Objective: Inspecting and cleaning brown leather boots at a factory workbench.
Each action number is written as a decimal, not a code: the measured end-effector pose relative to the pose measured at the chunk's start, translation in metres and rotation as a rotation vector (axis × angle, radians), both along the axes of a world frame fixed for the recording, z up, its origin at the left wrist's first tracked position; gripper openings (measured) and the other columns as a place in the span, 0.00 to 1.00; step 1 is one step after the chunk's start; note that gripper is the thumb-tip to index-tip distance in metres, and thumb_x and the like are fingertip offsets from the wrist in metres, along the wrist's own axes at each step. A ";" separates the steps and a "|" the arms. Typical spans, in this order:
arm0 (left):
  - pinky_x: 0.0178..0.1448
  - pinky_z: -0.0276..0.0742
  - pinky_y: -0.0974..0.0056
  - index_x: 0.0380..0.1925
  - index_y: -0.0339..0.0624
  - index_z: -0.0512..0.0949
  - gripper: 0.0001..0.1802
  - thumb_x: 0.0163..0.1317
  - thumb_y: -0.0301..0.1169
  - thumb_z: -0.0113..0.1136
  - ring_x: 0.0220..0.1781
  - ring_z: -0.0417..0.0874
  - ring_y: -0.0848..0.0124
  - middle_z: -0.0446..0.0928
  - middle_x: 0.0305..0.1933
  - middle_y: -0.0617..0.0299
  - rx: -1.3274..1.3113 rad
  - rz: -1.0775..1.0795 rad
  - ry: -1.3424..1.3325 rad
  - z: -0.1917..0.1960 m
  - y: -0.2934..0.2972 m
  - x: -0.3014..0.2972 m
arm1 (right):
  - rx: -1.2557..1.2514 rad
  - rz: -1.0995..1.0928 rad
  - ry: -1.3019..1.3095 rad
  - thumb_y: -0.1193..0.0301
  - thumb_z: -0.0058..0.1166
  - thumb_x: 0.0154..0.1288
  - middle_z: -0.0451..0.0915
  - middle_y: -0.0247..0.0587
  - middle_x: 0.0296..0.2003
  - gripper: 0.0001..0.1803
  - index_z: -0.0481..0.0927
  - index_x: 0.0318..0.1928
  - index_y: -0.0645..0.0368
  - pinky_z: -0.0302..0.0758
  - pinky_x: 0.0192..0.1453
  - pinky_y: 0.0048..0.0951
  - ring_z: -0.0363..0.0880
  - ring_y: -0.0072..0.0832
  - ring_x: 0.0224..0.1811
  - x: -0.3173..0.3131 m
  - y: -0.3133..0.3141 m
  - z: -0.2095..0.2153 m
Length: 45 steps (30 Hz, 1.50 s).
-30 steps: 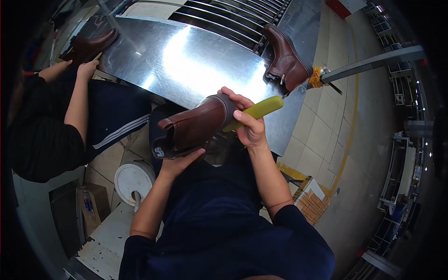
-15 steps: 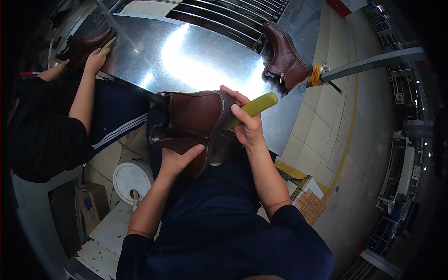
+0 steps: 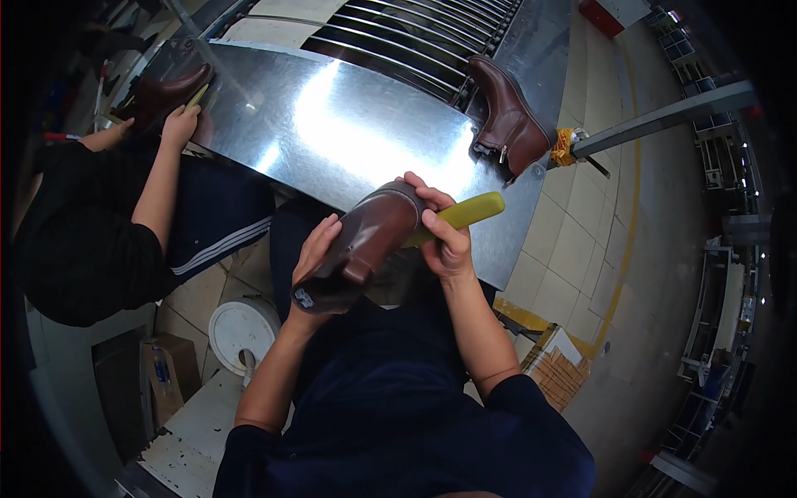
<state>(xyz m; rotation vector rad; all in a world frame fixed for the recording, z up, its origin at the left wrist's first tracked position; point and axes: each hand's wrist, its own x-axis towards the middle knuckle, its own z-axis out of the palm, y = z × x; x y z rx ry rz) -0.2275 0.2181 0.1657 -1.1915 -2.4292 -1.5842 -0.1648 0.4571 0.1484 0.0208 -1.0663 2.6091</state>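
A dark brown leather ankle boot (image 3: 382, 222) is held in front of my body, its open top toward the lower left. My left hand (image 3: 314, 249) wraps round the shaft from the left, fingers along the leather. In my right hand (image 3: 448, 241) is a yellow-green flat-handled tool (image 3: 473, 209), gripped between thumb and fingers. Its far end is hidden behind the hand and boot, so its kind cannot be told. The fingertips of that same hand touch the boot's upper right end.
A metal table (image 3: 266, 91) spans the front, with a roller conveyor (image 3: 415, 37) behind. Another brown boot (image 3: 510, 120) with a side zip lies at the right. At left, a co-worker (image 3: 91, 232) holds a boot (image 3: 170, 90) and a similar tool. A white lidded bucket (image 3: 241, 332) stands lower left.
The boot has been turned over in my left hand, whose fingers now show on its upper side. The tool stays in my right hand. The view has shifted slightly.
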 end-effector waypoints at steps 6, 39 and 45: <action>0.80 0.60 0.44 0.69 0.41 0.74 0.39 0.58 0.39 0.75 0.77 0.71 0.46 0.73 0.72 0.45 0.022 -0.059 0.003 0.000 0.000 0.001 | 0.047 -0.076 -0.116 0.76 0.58 0.67 0.68 0.56 0.75 0.24 0.79 0.64 0.60 0.59 0.82 0.48 0.67 0.44 0.76 0.023 0.006 -0.007; 0.81 0.60 0.40 0.62 0.46 0.82 0.27 0.60 0.28 0.67 0.75 0.74 0.49 0.77 0.70 0.51 -0.217 0.016 0.310 0.022 -0.013 -0.023 | -0.050 -0.058 -0.360 0.68 0.64 0.71 0.84 0.38 0.50 0.26 0.78 0.65 0.67 0.78 0.56 0.28 0.82 0.24 0.52 0.034 -0.005 0.019; 0.79 0.63 0.44 0.63 0.43 0.80 0.34 0.55 0.39 0.74 0.75 0.74 0.48 0.77 0.70 0.49 -0.173 0.003 0.165 0.015 -0.013 -0.010 | 0.012 -0.052 -0.435 0.66 0.62 0.73 0.85 0.41 0.55 0.24 0.79 0.64 0.66 0.80 0.59 0.31 0.83 0.29 0.55 0.036 -0.002 0.012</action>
